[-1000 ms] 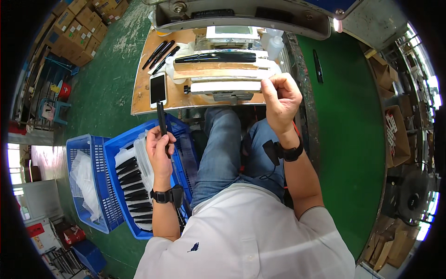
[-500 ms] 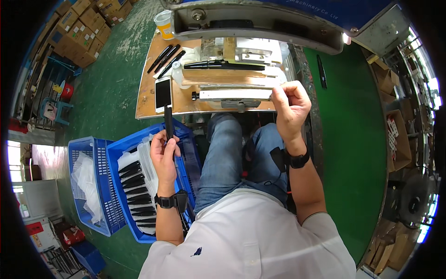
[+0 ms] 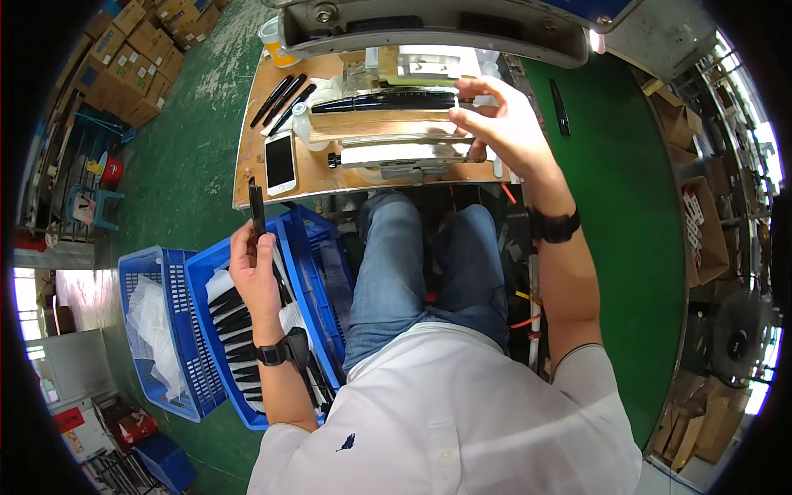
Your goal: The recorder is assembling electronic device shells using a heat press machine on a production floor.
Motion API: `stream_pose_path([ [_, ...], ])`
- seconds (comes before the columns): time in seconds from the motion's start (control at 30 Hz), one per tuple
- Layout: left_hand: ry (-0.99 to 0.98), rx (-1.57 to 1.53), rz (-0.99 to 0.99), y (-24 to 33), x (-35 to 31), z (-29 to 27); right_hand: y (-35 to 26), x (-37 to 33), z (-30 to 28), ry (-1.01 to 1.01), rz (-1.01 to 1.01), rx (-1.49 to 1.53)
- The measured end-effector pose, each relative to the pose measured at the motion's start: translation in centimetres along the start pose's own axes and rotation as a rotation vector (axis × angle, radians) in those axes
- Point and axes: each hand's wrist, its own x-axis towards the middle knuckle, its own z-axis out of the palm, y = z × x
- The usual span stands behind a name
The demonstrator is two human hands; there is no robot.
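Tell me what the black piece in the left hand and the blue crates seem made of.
Black piece in the left hand: perhaps smooth plastic or coated metal; its dark surface leaves that open. Blue crates: likely moulded plastic with a slight sheen, judging by the uniform colour and perforated walls.

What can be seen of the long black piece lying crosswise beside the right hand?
The long black piece is slim and glossy, like polished plastic, with bright reflections along it. Its left end narrows, and a seam-like line crosses it nearer that end. It lies crosswise over the workbench, just beyond a wooden-looking strip. The right hand has thumb and fingers spread around the piece's right end; whether they touch it is unclear. Its underside and what bears it are hidden.
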Motion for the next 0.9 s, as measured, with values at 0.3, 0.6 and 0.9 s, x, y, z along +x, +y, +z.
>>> stream_pose_path([
  [0.3,-0.144,0.188,0.304,7.2,7.5,7.5,-2.0,0.4,-1.5,0.027,-0.512,-0.629],
  [0.6,-0.476,0.636,0.840,10.7,13.0,16.3,8.1,-8.8,-18.4,0.527,0.164,-0.396],
  [0.9,-0.141,0.525,0.698,5.2,8.1,5.3,21.8,-5.7,-28.6,0.596,0.321,-0.974],
])
